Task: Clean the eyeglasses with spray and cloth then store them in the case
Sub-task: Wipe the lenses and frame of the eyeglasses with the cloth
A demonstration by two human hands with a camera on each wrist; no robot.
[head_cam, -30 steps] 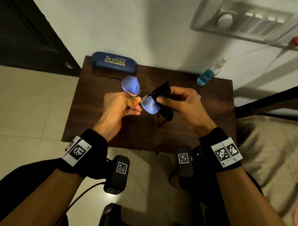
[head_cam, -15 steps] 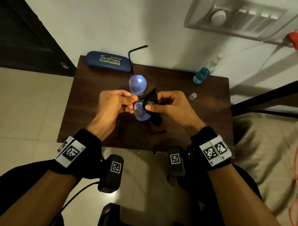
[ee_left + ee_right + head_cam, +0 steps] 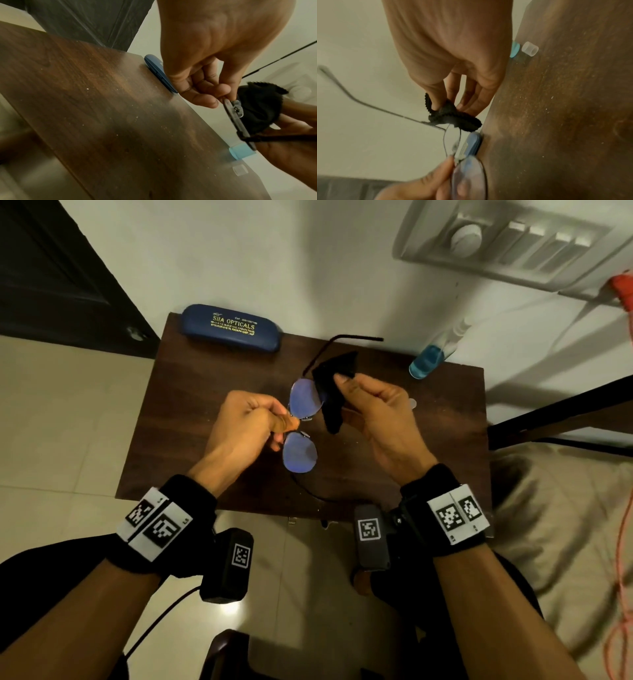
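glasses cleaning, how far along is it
Looks mid-wipe. The spray bottle stands on the table with its clear cap lying off, so spraying seems done. The left hand pinches the eyeglasses at the bridge; the right hand holds the black cloth at the far lens. Left: storing them in the closed blue case.

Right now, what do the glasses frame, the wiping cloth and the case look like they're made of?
Eyeglasses: thin wire rim and temples, probably metal; lenses glossy with a bluish sheen, glass or plastic unclear. Cloth: black, soft and matte, with a zigzag-cut edge, likely microfibre. Case: blue, smooth, slightly shiny hard shell with gold print; plastic or leatherette, cannot tell.
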